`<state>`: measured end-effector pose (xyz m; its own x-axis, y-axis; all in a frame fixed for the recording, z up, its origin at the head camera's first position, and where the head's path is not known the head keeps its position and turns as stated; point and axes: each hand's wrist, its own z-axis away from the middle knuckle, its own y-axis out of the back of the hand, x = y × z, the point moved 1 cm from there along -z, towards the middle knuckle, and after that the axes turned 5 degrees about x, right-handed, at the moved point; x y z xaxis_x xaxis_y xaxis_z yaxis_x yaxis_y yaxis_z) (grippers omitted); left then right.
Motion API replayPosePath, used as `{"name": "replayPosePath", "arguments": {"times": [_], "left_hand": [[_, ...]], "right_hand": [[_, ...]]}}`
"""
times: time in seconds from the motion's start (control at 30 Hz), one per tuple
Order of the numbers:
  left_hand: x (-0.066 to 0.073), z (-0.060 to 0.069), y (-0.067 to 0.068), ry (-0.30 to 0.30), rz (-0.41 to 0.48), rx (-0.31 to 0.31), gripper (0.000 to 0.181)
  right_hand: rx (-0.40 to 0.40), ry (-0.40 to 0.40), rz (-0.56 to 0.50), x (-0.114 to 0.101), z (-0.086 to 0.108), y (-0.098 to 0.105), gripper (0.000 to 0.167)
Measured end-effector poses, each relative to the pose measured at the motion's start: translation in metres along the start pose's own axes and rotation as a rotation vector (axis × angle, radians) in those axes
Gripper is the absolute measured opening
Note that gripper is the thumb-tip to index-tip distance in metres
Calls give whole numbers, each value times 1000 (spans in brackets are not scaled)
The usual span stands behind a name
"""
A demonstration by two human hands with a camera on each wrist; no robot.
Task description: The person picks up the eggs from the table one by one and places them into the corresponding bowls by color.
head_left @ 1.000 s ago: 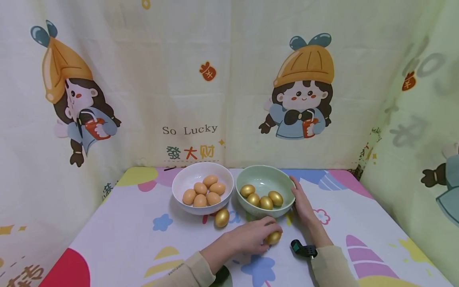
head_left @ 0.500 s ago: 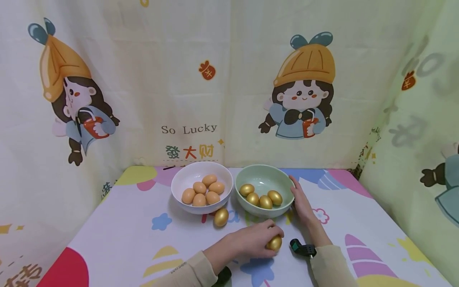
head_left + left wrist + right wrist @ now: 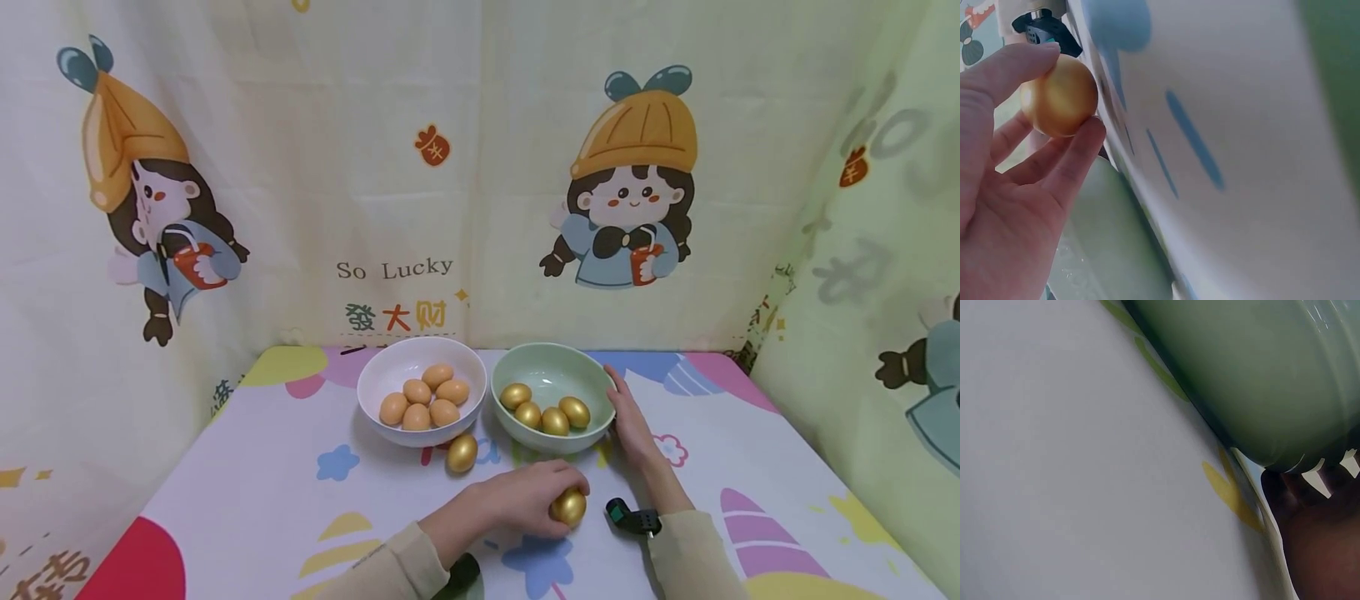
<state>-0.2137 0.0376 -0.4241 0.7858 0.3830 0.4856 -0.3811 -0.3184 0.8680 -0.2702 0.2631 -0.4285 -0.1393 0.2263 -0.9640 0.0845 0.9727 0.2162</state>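
Observation:
My left hand [image 3: 528, 500] pinches a golden egg [image 3: 567, 507] between thumb and fingertips, in front of the green bowl. In the left wrist view the thumb is on one side of the golden egg [image 3: 1063, 97], and fingertips touch its other side. My right hand [image 3: 637, 433] rests against the outer right side of the green bowl [image 3: 551, 371]. Its fingers reach along the wall up to the rim. In the right wrist view, dark fingers [image 3: 1310, 494] touch the bowl's side [image 3: 1254, 381]. Several golden eggs [image 3: 555, 421] lie inside this bowl.
A white bowl [image 3: 382, 375] with several brown eggs [image 3: 416, 392] stands left of the green one, almost touching it. One loose golden egg [image 3: 462, 452] lies before the white bowl. The patterned tablecloth [image 3: 247, 500] ends at a printed curtain [image 3: 510, 208] behind and at the sides.
My left hand has drawn slightly back toward me with the golden egg, and more of the egg shows. The right hand stays at the green bowl; the bowls have not moved.

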Motion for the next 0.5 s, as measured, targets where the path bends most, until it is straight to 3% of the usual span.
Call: {"name": "replayPosePath", "arguments": {"times": [0.2,0.33,0.4,0.5], "left_hand": [[-1,5,1,-41,-9,20,45],[6,8,14,-95,15,34,45],[10,9,22,-135,37,62,44],[14,10,33,-186,87,136,45]], "right_hand": [[4,7,16,15,-7,2,55],[-2,15,23,6,-1,1,55],[-7,5,16,2,1,0,55],[2,6,22,13,-4,1,55]]}}
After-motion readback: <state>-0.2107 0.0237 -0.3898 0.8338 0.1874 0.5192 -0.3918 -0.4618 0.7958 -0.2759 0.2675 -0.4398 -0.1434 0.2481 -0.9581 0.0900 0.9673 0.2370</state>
